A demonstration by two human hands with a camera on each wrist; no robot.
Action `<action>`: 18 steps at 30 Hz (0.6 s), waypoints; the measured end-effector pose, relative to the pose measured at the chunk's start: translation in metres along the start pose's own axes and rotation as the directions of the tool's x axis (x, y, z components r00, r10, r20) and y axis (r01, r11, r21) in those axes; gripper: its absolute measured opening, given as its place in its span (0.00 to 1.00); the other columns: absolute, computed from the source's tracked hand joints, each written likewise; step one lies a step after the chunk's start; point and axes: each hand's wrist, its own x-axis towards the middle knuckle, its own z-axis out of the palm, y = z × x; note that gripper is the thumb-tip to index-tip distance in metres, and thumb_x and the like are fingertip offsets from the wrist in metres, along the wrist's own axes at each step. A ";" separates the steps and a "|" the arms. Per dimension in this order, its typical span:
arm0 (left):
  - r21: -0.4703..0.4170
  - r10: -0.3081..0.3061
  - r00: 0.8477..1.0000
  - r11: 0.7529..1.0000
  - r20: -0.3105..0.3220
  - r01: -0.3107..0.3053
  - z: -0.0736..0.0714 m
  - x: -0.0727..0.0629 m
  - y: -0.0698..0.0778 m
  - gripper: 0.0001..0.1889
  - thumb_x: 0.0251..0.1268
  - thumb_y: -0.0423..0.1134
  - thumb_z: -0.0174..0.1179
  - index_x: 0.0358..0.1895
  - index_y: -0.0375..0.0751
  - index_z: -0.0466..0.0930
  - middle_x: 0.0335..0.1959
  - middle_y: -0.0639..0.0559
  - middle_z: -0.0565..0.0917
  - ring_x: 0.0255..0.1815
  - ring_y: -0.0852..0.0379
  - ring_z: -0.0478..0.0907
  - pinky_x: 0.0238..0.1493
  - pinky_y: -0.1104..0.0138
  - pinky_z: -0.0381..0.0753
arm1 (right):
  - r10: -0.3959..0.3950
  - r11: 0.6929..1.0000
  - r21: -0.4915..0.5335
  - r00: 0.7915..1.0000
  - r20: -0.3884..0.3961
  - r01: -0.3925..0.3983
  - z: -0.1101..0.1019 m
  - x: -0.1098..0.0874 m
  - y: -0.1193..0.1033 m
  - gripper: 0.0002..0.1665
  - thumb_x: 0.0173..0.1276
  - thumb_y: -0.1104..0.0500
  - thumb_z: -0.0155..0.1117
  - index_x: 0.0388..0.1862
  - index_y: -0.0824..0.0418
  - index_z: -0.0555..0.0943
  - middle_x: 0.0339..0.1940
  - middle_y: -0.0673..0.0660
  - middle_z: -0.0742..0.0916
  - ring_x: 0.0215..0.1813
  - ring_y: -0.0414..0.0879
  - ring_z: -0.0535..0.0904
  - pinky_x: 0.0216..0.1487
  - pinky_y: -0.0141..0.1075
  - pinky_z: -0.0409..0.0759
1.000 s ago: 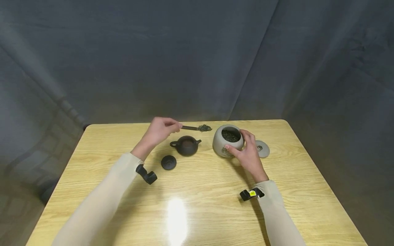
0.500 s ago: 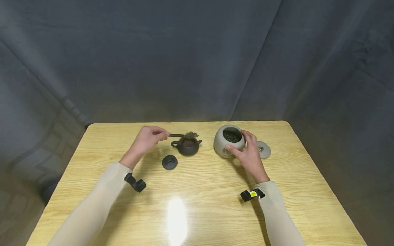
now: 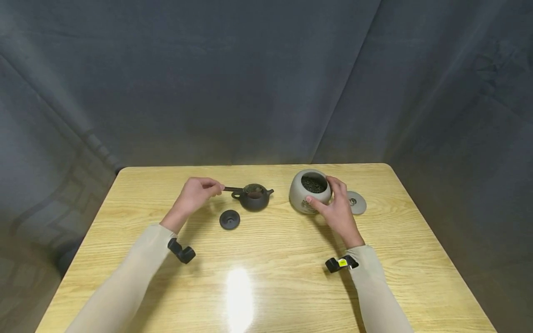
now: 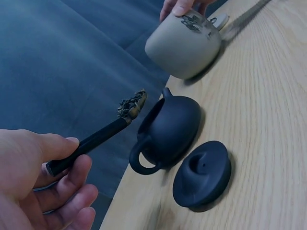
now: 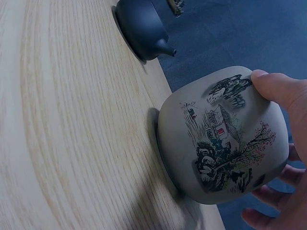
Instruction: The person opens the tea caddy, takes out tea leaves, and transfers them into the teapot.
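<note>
My left hand (image 3: 195, 196) pinches the dark handle of a small tea scoop (image 4: 98, 140). Dried tea leaves (image 4: 130, 103) are heaped on its tip, which is held just above the open mouth of a dark teapot (image 4: 175, 125). The teapot stands upright, its spout pointing right. With thumb and fingers my right hand (image 3: 338, 213) grips the rim and side of a grey tea jar (image 5: 223, 139) painted with a landscape. The jar tilts a little and holds dark tea leaves (image 3: 313, 184).
The dark teapot lid (image 3: 229, 219) lies on the wooden table (image 3: 283, 286) in front of the teapot. To the right of the jar lies its grey lid (image 3: 358, 203), partly behind my right hand. A dark curtain (image 3: 233, 83) hangs behind the table.
My left hand has moved left and down, bringing the loaded scoop from behind the teapot to over its mouth. My right hand and the jar have stayed in place.
</note>
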 end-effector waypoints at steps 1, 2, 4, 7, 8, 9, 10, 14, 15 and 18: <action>0.001 0.001 1.000 1.000 -0.001 -0.001 0.001 0.001 -0.001 0.16 0.79 0.46 0.59 0.55 0.42 0.90 0.60 0.42 0.90 0.61 0.44 0.86 0.59 0.57 0.84 | 0.000 1.000 0.001 1.000 0.000 0.000 0.000 0.000 0.000 0.57 0.67 0.45 0.79 0.86 0.61 0.61 0.85 0.67 0.63 0.84 0.67 0.62 0.82 0.67 0.63; 0.002 0.002 1.000 1.000 -0.003 -0.002 0.002 0.001 -0.002 0.16 0.79 0.46 0.59 0.55 0.42 0.91 0.61 0.43 0.90 0.62 0.43 0.86 0.61 0.55 0.84 | -0.001 1.000 0.001 1.000 -0.001 0.001 0.000 0.000 0.000 0.57 0.67 0.45 0.79 0.86 0.61 0.61 0.85 0.67 0.63 0.84 0.67 0.62 0.82 0.67 0.63; 0.009 0.006 1.000 1.000 -0.007 -0.006 0.003 0.002 -0.003 0.16 0.79 0.46 0.59 0.55 0.42 0.91 0.61 0.44 0.90 0.64 0.43 0.85 0.63 0.53 0.83 | -0.003 1.000 0.000 1.000 -0.001 0.003 0.000 0.000 0.000 0.57 0.67 0.45 0.79 0.86 0.61 0.61 0.85 0.67 0.63 0.84 0.67 0.62 0.82 0.68 0.63; 0.027 0.017 1.000 0.999 -0.017 -0.017 0.005 0.003 -0.003 0.15 0.79 0.46 0.59 0.54 0.42 0.91 0.60 0.44 0.90 0.65 0.43 0.85 0.63 0.52 0.83 | -0.002 1.000 -0.001 1.000 -0.001 0.002 0.000 0.000 0.000 0.57 0.67 0.45 0.79 0.86 0.62 0.60 0.85 0.67 0.63 0.84 0.68 0.62 0.82 0.67 0.63; 0.036 0.021 1.000 0.999 -0.021 -0.021 0.006 0.003 -0.003 0.15 0.79 0.45 0.59 0.54 0.42 0.91 0.59 0.44 0.91 0.64 0.44 0.85 0.62 0.52 0.82 | -0.001 1.000 -0.002 1.000 -0.001 0.001 0.000 0.000 0.000 0.57 0.67 0.45 0.79 0.86 0.62 0.60 0.85 0.67 0.63 0.84 0.68 0.62 0.82 0.67 0.63; 0.044 0.025 0.999 0.999 -0.024 -0.024 0.007 0.003 -0.002 0.15 0.79 0.45 0.59 0.54 0.43 0.91 0.59 0.44 0.91 0.63 0.44 0.85 0.62 0.52 0.82 | 0.001 1.000 -0.003 1.000 -0.001 -0.001 0.000 0.000 0.000 0.57 0.67 0.45 0.79 0.86 0.62 0.60 0.85 0.67 0.62 0.84 0.68 0.62 0.82 0.67 0.62; 0.052 0.030 0.999 0.998 -0.027 -0.028 0.007 0.003 -0.002 0.15 0.80 0.45 0.59 0.54 0.43 0.91 0.58 0.44 0.91 0.62 0.44 0.86 0.61 0.53 0.82 | 0.002 1.000 -0.003 1.000 -0.001 -0.002 0.000 0.000 0.000 0.57 0.67 0.45 0.79 0.86 0.61 0.60 0.85 0.67 0.62 0.84 0.68 0.62 0.82 0.67 0.62; 0.080 0.042 0.998 0.996 -0.037 -0.039 0.009 0.002 0.002 0.14 0.80 0.45 0.59 0.54 0.44 0.91 0.56 0.44 0.92 0.58 0.46 0.87 0.57 0.55 0.83 | 0.006 1.000 0.000 1.000 0.000 -0.006 0.001 0.000 0.001 0.57 0.67 0.44 0.79 0.86 0.61 0.60 0.85 0.66 0.62 0.85 0.68 0.62 0.82 0.68 0.63; 0.085 0.046 0.998 0.995 -0.039 -0.042 0.010 0.002 0.003 0.14 0.80 0.45 0.60 0.54 0.44 0.91 0.55 0.44 0.92 0.57 0.46 0.87 0.55 0.55 0.83 | 0.006 1.000 0.000 1.000 0.000 -0.006 0.001 0.000 0.002 0.57 0.68 0.44 0.79 0.86 0.60 0.60 0.85 0.66 0.62 0.84 0.68 0.62 0.82 0.68 0.63; 0.119 0.057 0.997 0.992 -0.049 -0.051 0.013 0.003 0.005 0.14 0.80 0.47 0.60 0.53 0.45 0.92 0.54 0.45 0.92 0.55 0.47 0.88 0.52 0.57 0.83 | 0.005 1.000 0.001 1.000 -0.003 -0.005 0.001 0.000 0.002 0.57 0.68 0.44 0.79 0.86 0.60 0.60 0.85 0.66 0.62 0.84 0.68 0.62 0.81 0.68 0.63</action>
